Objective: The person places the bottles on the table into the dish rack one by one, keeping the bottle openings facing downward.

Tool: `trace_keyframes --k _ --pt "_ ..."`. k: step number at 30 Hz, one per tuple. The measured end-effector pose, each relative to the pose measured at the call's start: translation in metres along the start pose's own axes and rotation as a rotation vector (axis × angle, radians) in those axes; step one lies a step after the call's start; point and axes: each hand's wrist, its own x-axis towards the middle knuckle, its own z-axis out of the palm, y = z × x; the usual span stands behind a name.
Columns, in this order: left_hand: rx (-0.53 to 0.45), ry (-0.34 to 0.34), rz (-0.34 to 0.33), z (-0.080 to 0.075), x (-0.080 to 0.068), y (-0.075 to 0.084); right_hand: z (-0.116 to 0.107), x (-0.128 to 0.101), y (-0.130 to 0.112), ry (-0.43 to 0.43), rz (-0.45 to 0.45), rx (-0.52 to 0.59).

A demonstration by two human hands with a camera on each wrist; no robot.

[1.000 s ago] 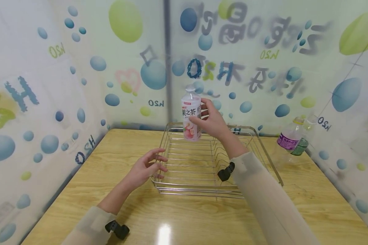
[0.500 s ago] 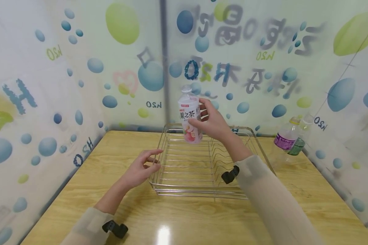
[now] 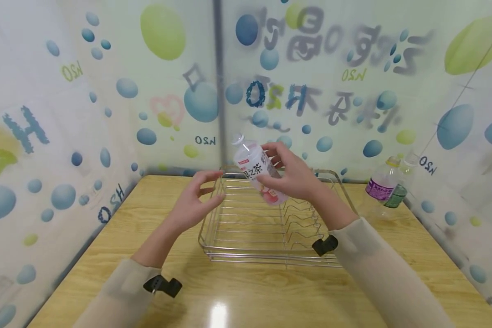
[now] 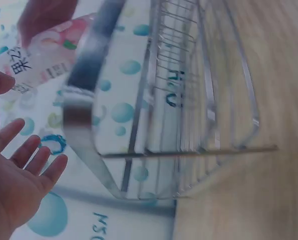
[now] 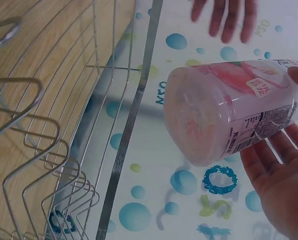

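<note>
A pink-labelled plastic drink bottle (image 3: 252, 166) is gripped by my right hand (image 3: 291, 175) above the wire dish rack (image 3: 246, 248). It leans with its neck to the upper left. In the right wrist view the bottle's translucent base (image 5: 191, 125) faces the camera, with fingers and thumb round its label. My left hand (image 3: 194, 202) holds nothing. It is raised by the rack's left rim, fingers spread and loosely bent toward the bottle. The left wrist view shows the left palm (image 4: 13, 195) beside the rack's metal rim (image 4: 81, 110).
Two more plastic bottles, one with a purple label (image 3: 380, 189) and one with a green label (image 3: 397, 196), stand at the table's right back. Wavy wire dividers (image 3: 301, 223) line the rack's right side. A printed curtain (image 3: 168, 150) borders the wooden table (image 3: 246, 296).
The bottle has gone from nearly upright to tilted, its neck to the left and its base to the right. My left hand has risen from the rack's left rim toward the bottle.
</note>
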Motion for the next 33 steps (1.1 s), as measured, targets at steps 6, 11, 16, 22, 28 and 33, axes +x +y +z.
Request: trace_keyframes --k 6,11,16,22,28,33 --pt "-0.064 0.001 0.026 0.006 0.016 0.023 -0.003 -0.016 -0.002 -0.080 -0.014 -0.072" --pt "-0.064 -0.038 0.015 0.009 0.025 0.036 -0.006 -0.028 -0.001 -0.147 -0.068 -0.102" --pt "-0.023 -0.138 -0.055 0.017 0.030 0.043 -0.007 -0.040 0.004 -0.177 -0.087 -0.177" --pt "0.134 -0.238 -0.072 0.030 0.031 0.046 -0.008 -0.051 0.005 -0.197 -0.030 -0.263" --pt "0.287 -0.301 -0.022 0.040 0.028 0.041 -0.007 -0.056 0.008 -0.239 -0.031 -0.240" --pt "0.322 -0.333 -0.002 0.047 0.024 0.036 -0.006 -0.058 0.012 -0.258 -0.044 -0.248"
